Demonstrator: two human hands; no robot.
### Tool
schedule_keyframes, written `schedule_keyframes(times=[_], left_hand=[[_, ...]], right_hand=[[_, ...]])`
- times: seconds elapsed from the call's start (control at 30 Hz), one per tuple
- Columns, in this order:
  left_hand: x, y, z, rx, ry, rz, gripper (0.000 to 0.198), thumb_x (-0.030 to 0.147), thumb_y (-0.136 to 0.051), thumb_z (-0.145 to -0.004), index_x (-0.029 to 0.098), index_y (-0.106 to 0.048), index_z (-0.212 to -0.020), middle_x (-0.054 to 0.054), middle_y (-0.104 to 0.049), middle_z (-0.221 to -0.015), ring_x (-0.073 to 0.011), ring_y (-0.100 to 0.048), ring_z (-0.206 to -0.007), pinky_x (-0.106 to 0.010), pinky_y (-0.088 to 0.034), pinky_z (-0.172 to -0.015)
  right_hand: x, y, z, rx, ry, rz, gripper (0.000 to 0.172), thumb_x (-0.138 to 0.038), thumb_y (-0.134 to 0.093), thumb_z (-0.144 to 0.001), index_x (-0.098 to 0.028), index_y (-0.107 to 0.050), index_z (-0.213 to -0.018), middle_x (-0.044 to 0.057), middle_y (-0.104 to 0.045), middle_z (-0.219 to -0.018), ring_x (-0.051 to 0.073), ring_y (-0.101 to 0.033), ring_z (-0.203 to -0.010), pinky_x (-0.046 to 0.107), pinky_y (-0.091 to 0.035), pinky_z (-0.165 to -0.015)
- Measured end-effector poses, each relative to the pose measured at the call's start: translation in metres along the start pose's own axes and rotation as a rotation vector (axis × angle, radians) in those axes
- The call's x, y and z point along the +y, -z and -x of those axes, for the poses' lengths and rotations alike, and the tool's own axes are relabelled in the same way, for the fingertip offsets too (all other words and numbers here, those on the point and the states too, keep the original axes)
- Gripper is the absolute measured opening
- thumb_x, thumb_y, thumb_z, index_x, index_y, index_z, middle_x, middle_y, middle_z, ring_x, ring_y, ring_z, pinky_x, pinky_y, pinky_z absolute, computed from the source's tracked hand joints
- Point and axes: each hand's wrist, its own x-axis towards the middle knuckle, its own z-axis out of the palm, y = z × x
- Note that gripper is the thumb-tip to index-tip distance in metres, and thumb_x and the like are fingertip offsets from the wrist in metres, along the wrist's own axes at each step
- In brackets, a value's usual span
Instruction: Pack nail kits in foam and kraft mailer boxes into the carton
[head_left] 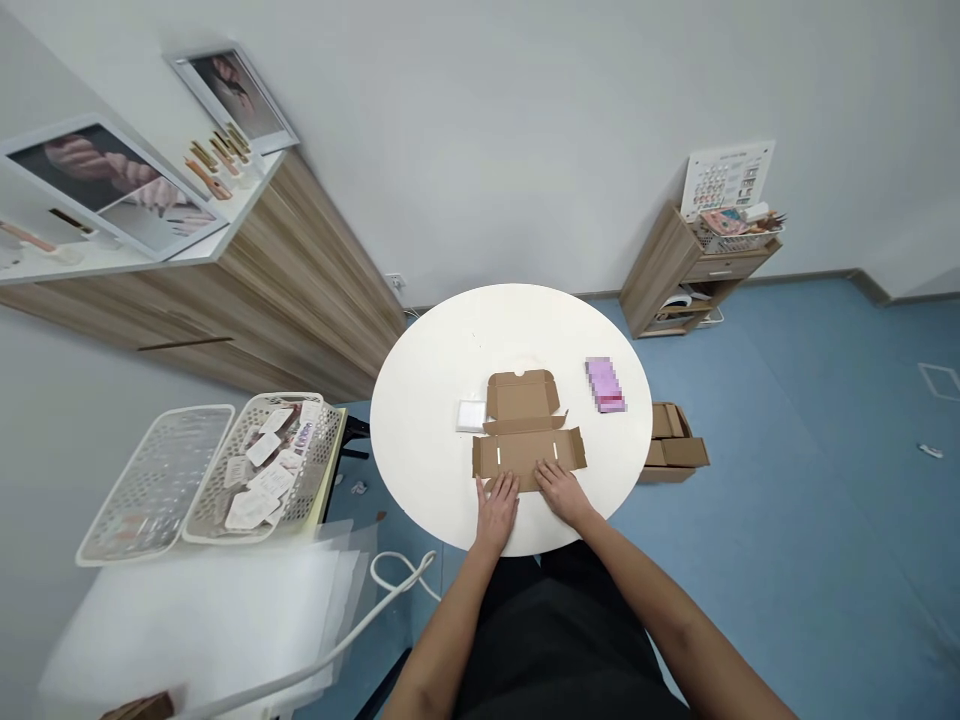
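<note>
Head view: flat die-cut corrugated cardboard box blank (529, 430), unfolded, lying near the middle of a round white table (420, 400), slightly toward the near edge. Left hand (496, 510) and right hand (562, 492) apart but close, side by side, both palms down on the near panel of the blank; no clamp, no pinch, fingers spread flat. Fingertips (480, 487) of the left hand right at the blank's near left part. Small white square packet (471, 416) on the table just beside the blank's left side. Pink packet (604, 385), blurred, print unreadable, on the table right of the blank, near but not touching. Brown cardboard boxes (675, 440) on the blue floor (787, 450) just past the table's right edge. Lower left of frame: two perforated plastic trays (154, 485) (322, 440), the right one holding white cards (262, 470), plus translucent plastic sheets (202, 630) and a white cable (375, 590). Upper left: wooden cabinet (300, 270) topped with framed photos (112, 185). Upper right: small wooden shelf unit (660, 270) with a wire basket (735, 235) and a printed chart (727, 180).
</note>
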Motion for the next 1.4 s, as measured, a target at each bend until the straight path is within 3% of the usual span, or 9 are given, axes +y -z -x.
schedule_keyframes(times=[0.2,0.3,0.47,0.67,0.73,0.93,1.13,1.27,1.4], left_hand=[[-0.006,0.015,-0.020,0.017,-0.031,0.032,0.028,0.021,-0.044,-0.095,0.023,-0.065,-0.114,-0.008,-0.072,-0.111,-0.0264,-0.066,-0.103,-0.070,-0.001,-0.115],[-0.002,0.016,-0.033,0.015,-0.046,0.013,0.028,0.019,-0.040,-0.096,0.021,-0.066,-0.107,-0.007,-0.073,-0.097,-0.0239,-0.067,-0.096,-0.065,-0.009,-0.117],[0.013,-0.001,-0.050,-0.015,-0.090,0.137,0.040,0.015,-0.035,-0.093,0.016,-0.054,-0.129,-0.014,-0.061,-0.128,-0.0254,-0.053,-0.125,-0.053,-0.033,-0.113],[0.020,-0.018,-0.052,-0.031,-0.073,0.138,0.051,0.011,-0.027,-0.093,0.012,-0.042,-0.142,-0.015,-0.050,-0.144,-0.0253,-0.038,-0.139,-0.055,-0.027,-0.116],[0.019,-0.020,-0.052,-0.043,-0.081,0.120,0.053,0.007,-0.025,-0.092,0.012,-0.042,-0.141,-0.014,-0.051,-0.143,-0.0240,-0.040,-0.139,-0.053,-0.028,-0.116],[0.017,-0.021,-0.055,-0.051,-0.061,0.050,0.055,0.001,-0.023,-0.090,0.013,-0.047,-0.139,-0.012,-0.053,-0.141,-0.0222,-0.042,-0.137,-0.048,-0.032,-0.115],[0.013,-0.024,-0.053,-0.102,-0.084,0.011,0.052,0.000,-0.029,-0.091,0.014,-0.048,-0.137,-0.013,-0.055,-0.139,-0.0220,-0.046,-0.134,-0.043,-0.041,-0.109],[0.011,-0.021,-0.056,-0.130,-0.110,0.000,0.047,0.003,-0.034,-0.092,0.018,-0.051,-0.134,-0.012,-0.055,-0.140,-0.0234,-0.044,-0.136,-0.046,-0.043,-0.107],[0.011,-0.005,-0.065,-0.137,-0.200,-0.058,0.037,0.010,-0.037,-0.096,0.020,-0.056,-0.125,-0.012,-0.045,-0.148,-0.0261,-0.032,-0.143,-0.054,-0.033,-0.113]], right_hand=[[0.022,0.032,-0.010,-0.171,-0.043,-0.051,0.028,-0.016,-0.043,-0.096,-0.015,-0.071,-0.095,0.010,-0.068,-0.095,0.020,-0.062,-0.094,0.034,-0.048,-0.088],[0.027,0.045,-0.024,-0.287,-0.067,-0.075,0.027,-0.018,-0.044,-0.096,-0.016,-0.071,-0.093,0.008,-0.068,-0.090,0.018,-0.062,-0.086,0.029,-0.047,-0.079],[0.027,0.056,-0.040,-0.349,-0.118,-0.100,0.025,-0.016,-0.045,-0.095,-0.016,-0.070,-0.093,0.008,-0.071,-0.092,0.017,-0.063,-0.087,0.025,-0.046,-0.075],[0.032,0.061,-0.043,-0.299,-0.080,-0.187,0.020,-0.019,-0.050,-0.093,-0.014,-0.069,-0.090,0.007,-0.071,-0.090,0.018,-0.063,-0.088,0.030,-0.043,-0.087],[0.042,0.064,-0.047,-0.206,-0.157,-0.249,0.019,-0.022,-0.050,-0.091,-0.015,-0.068,-0.089,0.007,-0.070,-0.091,0.019,-0.062,-0.090,0.033,-0.042,-0.090],[0.086,0.066,-0.083,0.138,-0.683,-0.462,0.022,-0.026,-0.047,-0.089,-0.016,-0.058,-0.105,0.010,-0.066,-0.103,0.021,-0.059,-0.098,0.032,-0.045,-0.084],[0.104,0.054,-0.125,-0.081,-0.984,-0.697,0.035,-0.029,-0.055,-0.084,-0.018,-0.051,-0.117,0.008,-0.069,-0.100,0.018,-0.065,-0.082,0.025,-0.047,-0.066],[0.103,0.051,-0.137,-0.127,-1.002,-0.676,0.019,-0.028,-0.056,-0.083,-0.019,-0.060,-0.100,0.008,-0.070,-0.099,0.018,-0.065,-0.080,0.025,-0.045,-0.063],[0.100,0.055,-0.136,-0.159,-0.980,-0.657,0.008,-0.024,-0.058,-0.082,-0.021,-0.063,-0.086,0.005,-0.071,-0.095,0.018,-0.064,-0.081,0.025,-0.043,-0.064]])
